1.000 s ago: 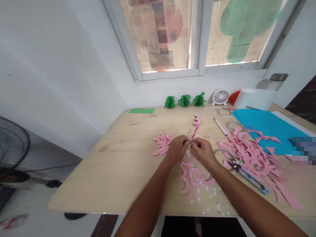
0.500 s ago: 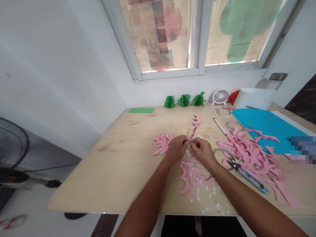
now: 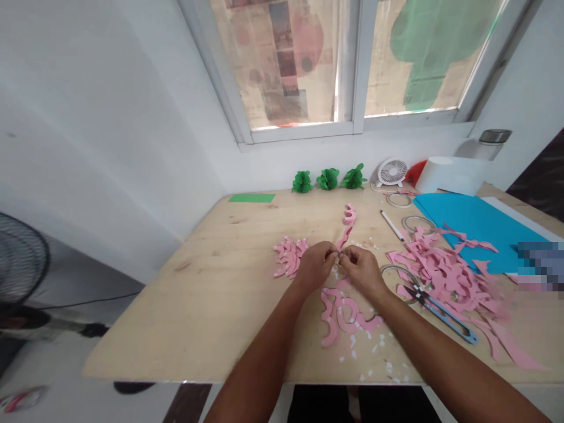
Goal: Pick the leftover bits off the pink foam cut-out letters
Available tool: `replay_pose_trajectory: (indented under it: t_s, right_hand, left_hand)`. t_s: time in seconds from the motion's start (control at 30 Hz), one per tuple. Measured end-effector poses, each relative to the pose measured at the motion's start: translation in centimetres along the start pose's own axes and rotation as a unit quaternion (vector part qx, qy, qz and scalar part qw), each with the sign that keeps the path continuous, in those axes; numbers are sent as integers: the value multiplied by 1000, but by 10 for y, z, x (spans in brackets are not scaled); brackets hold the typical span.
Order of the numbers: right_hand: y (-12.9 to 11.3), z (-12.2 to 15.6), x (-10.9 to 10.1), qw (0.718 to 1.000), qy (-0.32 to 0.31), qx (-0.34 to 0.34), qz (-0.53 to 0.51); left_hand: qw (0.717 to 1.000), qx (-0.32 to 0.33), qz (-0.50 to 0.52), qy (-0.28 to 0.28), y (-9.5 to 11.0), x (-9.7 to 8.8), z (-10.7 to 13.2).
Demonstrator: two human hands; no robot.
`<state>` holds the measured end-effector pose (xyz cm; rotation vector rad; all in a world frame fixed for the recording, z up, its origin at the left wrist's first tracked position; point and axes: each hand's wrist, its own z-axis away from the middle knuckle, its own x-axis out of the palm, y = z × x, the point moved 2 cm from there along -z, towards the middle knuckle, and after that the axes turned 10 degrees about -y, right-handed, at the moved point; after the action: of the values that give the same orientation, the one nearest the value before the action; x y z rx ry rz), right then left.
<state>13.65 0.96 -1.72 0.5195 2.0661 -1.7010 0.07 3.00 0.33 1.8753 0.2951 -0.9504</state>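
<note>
A pale plywood table [image 3: 176, 317] spreads below a window, with a heap of pink paper offcuts [image 3: 445, 282] at right. Over the table's middle, the left hand [image 3: 314, 267] and right hand [image 3: 362, 271] firmly pinch the end of a narrow, curling pink paper strip [image 3: 347, 232]. It looks light, soft and easily torn, best held close to the pinch.

Pink paper strips [image 3: 440, 276] in curly heaps at centre and right of the frame; a bright blue paper sheet [image 3: 476, 226] at right; three green paper puffs [image 3: 328, 179] at upper middle; a pale, knot-flecked plywood bench [image 3: 198, 311] beneath.
</note>
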Motion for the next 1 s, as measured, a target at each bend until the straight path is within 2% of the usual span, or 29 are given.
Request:
replay_pose_trajectory:
  t_s: [0.17, 0.6, 1.0]
  right_hand:
    - [1, 0, 0, 1000, 2, 0, -5]
    - [9, -5, 4, 986, -18, 18, -162]
    - [6, -5, 2, 984, -24, 21, -176]
  left_hand:
    - [1000, 3, -3, 1, 0, 0, 0]
    - [1000, 5, 12, -2, 1, 0, 0]
    - [999, 8, 30, -6, 1, -1, 0]
